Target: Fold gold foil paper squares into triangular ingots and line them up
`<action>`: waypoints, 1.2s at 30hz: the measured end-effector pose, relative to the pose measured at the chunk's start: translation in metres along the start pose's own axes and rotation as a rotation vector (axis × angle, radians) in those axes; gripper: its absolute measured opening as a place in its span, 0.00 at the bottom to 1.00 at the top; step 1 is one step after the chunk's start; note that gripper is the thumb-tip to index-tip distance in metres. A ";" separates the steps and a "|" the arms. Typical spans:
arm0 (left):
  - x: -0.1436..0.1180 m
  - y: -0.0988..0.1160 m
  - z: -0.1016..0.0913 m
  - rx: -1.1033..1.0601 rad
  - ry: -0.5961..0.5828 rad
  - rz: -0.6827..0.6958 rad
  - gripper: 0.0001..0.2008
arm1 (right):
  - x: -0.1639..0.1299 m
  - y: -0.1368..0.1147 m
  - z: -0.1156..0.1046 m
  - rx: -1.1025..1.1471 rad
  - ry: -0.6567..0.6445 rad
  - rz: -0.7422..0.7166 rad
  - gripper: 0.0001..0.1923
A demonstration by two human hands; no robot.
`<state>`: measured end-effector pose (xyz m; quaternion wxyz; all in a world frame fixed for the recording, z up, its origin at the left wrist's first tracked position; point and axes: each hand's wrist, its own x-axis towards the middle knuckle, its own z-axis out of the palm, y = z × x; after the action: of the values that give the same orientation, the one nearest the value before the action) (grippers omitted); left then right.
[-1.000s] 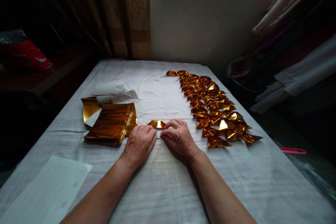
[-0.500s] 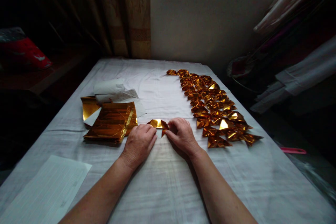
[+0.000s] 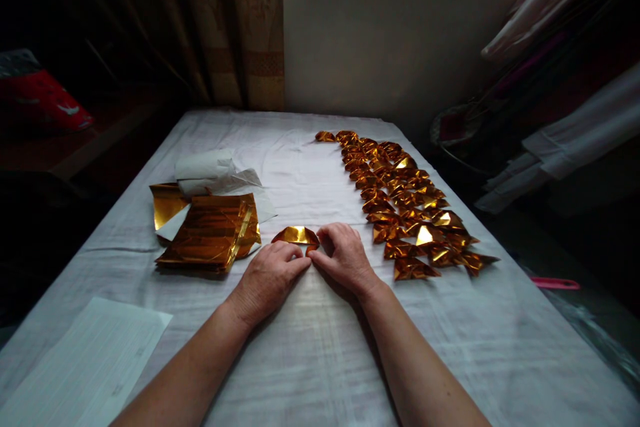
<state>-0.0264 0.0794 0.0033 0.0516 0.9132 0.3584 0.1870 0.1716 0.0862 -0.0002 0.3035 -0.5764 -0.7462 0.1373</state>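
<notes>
Both hands are on a partly folded gold foil paper (image 3: pixel 297 235) in the middle of the white cloth. My left hand (image 3: pixel 273 275) lies at its near left side, thumb reaching across to the right along the near edge. My right hand (image 3: pixel 344 257) pinches the right end between thumb and fingers. The near side of the paper is mostly hidden by the hands. Left of them lies a stack of gold foil sheets (image 3: pixel 205 230). To the right, several folded gold foil pieces (image 3: pixel 393 213) are laid out in overlapping rows.
The white cloth (image 3: pixel 310 360) covers the table. Crumpled pale paper (image 3: pixel 205 170) lies behind the stack, and a printed white sheet (image 3: pixel 95 353) at the near left. A red bag (image 3: pixel 45 100) stands far left. Clothes (image 3: pixel 585 127) hang at the right, above a pink handle (image 3: pixel 555 283).
My left thumb has moved right, toward my right thumb, along the near edge of the foil paper. The white patch that showed between the hands is now mostly covered.
</notes>
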 end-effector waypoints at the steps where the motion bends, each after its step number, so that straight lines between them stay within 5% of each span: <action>1: 0.000 0.000 0.000 -0.007 -0.001 -0.004 0.08 | 0.000 0.000 0.000 -0.001 0.001 0.003 0.09; 36: 0.004 -0.003 -0.012 -0.077 -0.047 0.032 0.08 | 0.001 0.009 0.006 0.046 0.004 0.021 0.03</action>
<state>-0.0307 0.0837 0.0151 0.0921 0.9203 0.3349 0.1802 0.1753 0.0903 -0.0098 0.3168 -0.5772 -0.7362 0.1566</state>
